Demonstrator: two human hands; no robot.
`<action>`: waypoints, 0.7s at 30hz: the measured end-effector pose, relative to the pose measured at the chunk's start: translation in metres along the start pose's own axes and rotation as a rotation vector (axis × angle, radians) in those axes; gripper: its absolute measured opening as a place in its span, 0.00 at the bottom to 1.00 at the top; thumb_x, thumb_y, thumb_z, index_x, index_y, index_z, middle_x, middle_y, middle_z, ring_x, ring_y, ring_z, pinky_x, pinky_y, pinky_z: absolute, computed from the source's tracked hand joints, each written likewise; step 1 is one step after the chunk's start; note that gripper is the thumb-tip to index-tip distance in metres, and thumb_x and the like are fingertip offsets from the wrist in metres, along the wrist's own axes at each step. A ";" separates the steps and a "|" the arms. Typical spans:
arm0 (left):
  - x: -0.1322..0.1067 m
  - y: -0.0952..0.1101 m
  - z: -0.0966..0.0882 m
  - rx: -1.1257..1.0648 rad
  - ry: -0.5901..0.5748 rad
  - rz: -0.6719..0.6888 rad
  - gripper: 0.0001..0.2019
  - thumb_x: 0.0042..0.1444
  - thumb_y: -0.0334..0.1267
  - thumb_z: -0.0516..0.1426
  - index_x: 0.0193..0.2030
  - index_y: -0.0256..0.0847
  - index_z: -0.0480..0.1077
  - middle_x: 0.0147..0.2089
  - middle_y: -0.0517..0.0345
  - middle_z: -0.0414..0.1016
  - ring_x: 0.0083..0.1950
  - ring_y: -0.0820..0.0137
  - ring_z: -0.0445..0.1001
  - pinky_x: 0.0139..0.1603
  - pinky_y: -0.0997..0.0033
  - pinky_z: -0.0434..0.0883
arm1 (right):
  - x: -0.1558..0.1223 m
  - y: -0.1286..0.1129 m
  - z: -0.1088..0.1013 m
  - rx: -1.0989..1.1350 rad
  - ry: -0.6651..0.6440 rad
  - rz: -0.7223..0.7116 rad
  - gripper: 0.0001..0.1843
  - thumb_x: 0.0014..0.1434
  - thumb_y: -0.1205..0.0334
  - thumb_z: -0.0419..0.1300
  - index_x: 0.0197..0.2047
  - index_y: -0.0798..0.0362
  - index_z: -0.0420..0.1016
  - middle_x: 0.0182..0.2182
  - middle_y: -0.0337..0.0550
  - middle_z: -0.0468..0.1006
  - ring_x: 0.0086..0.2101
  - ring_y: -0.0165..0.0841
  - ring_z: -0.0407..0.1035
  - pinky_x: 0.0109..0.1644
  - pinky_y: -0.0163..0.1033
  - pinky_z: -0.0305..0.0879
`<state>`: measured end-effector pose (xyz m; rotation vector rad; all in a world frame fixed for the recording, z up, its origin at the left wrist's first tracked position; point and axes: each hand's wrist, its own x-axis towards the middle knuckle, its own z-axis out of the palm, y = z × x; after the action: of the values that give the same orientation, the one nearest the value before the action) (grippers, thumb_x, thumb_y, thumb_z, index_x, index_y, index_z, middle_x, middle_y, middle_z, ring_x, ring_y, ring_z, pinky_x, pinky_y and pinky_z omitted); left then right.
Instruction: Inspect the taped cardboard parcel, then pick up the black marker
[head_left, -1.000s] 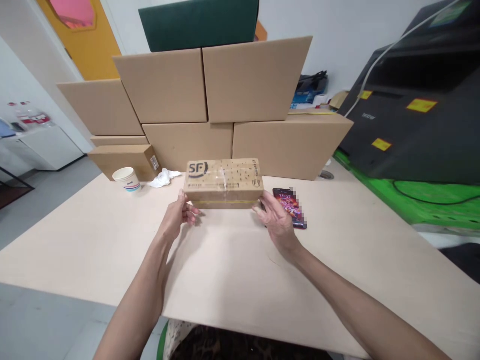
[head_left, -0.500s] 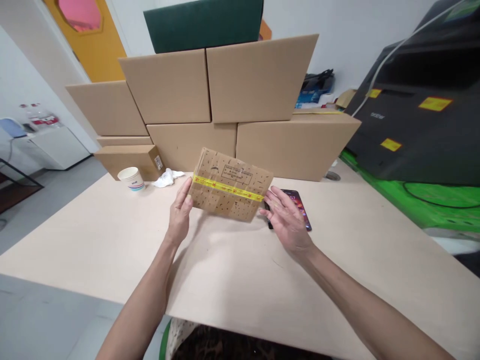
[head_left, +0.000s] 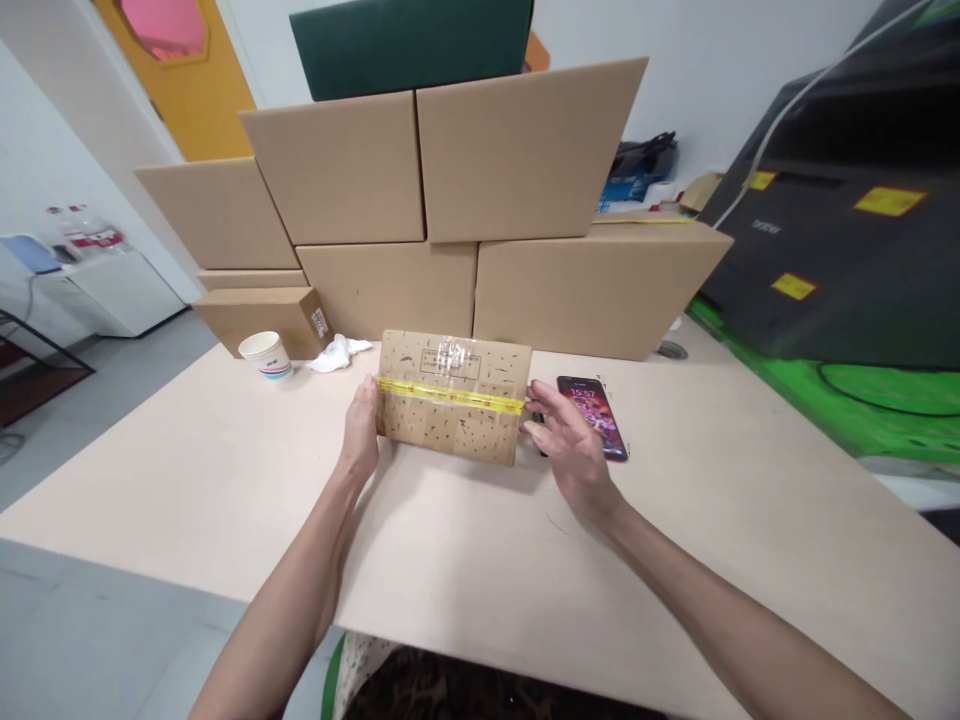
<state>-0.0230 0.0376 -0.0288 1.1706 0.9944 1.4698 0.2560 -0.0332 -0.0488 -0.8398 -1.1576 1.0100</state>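
A small brown cardboard parcel (head_left: 453, 395) with a yellow tape strip across its face is held between both hands just above the table. My left hand (head_left: 361, 432) presses against its left end, fingers wrapped round the edge. At the right end my right hand (head_left: 568, 442) grips it with thumb and fingers. The taped face is turned toward me. A smartphone (head_left: 592, 417) with a lit screen lies on the table just right of my right hand.
A wall of large cardboard boxes (head_left: 480, 200) stands behind the parcel, topped by a dark green box (head_left: 409, 45). A paper cup (head_left: 264, 354) and crumpled tissue (head_left: 337, 352) sit at the left on the beige table (head_left: 465, 560). A black printer (head_left: 847, 240) stands at the right.
The parcel was turned over in my hands: the SF-printed side went away and the yellow-taped face came round to me, first tilted, now level.
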 end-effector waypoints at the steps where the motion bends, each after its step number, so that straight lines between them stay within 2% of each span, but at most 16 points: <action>1: -0.001 0.001 0.002 0.003 0.010 -0.011 0.35 0.61 0.70 0.56 0.58 0.41 0.77 0.59 0.48 0.83 0.67 0.53 0.75 0.66 0.55 0.72 | 0.000 0.001 0.000 -0.011 0.006 0.010 0.30 0.61 0.49 0.70 0.65 0.38 0.74 0.63 0.45 0.75 0.61 0.47 0.67 0.64 0.58 0.70; 5: -0.007 0.004 0.008 0.023 0.002 -0.089 0.38 0.61 0.73 0.53 0.54 0.39 0.80 0.58 0.46 0.84 0.68 0.50 0.75 0.69 0.52 0.71 | -0.001 0.002 0.002 -0.044 0.005 0.080 0.33 0.62 0.48 0.69 0.69 0.39 0.70 0.67 0.45 0.72 0.66 0.49 0.64 0.68 0.59 0.67; 9: -0.007 -0.002 0.008 0.061 -0.010 -0.053 0.35 0.61 0.71 0.56 0.52 0.39 0.81 0.61 0.46 0.82 0.73 0.50 0.69 0.76 0.50 0.62 | 0.001 0.001 0.005 0.001 -0.059 0.118 0.34 0.64 0.48 0.67 0.70 0.42 0.68 0.69 0.46 0.72 0.69 0.50 0.62 0.70 0.61 0.65; 13: -0.006 -0.004 0.003 0.074 -0.076 0.042 0.35 0.61 0.70 0.56 0.60 0.45 0.78 0.69 0.50 0.76 0.79 0.51 0.59 0.78 0.49 0.59 | 0.006 0.001 0.002 0.080 -0.018 0.088 0.28 0.63 0.49 0.66 0.65 0.39 0.73 0.70 0.41 0.72 0.72 0.48 0.60 0.76 0.60 0.56; 17: -0.011 0.006 0.000 0.114 -0.088 0.148 0.39 0.59 0.69 0.59 0.71 0.49 0.68 0.79 0.52 0.61 0.83 0.52 0.48 0.81 0.52 0.51 | 0.011 -0.006 -0.005 0.174 0.059 0.123 0.27 0.60 0.48 0.67 0.61 0.38 0.75 0.68 0.43 0.74 0.72 0.50 0.58 0.75 0.65 0.54; 19: -0.014 0.013 0.000 0.139 -0.136 0.141 0.41 0.59 0.63 0.63 0.75 0.49 0.62 0.79 0.50 0.60 0.81 0.49 0.54 0.80 0.51 0.56 | 0.013 -0.012 -0.007 0.185 0.076 0.117 0.27 0.60 0.46 0.67 0.61 0.38 0.74 0.67 0.44 0.75 0.72 0.52 0.60 0.73 0.67 0.56; 21: -0.018 0.018 0.002 0.153 -0.200 0.119 0.40 0.60 0.56 0.65 0.76 0.49 0.60 0.76 0.48 0.67 0.76 0.48 0.64 0.75 0.49 0.64 | 0.014 -0.020 -0.010 0.174 0.073 0.082 0.27 0.60 0.44 0.66 0.62 0.38 0.74 0.67 0.45 0.75 0.71 0.52 0.61 0.72 0.67 0.59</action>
<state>-0.0234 0.0167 -0.0144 1.4791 0.9249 1.3552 0.2704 -0.0266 -0.0282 -0.7831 -0.9651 1.1217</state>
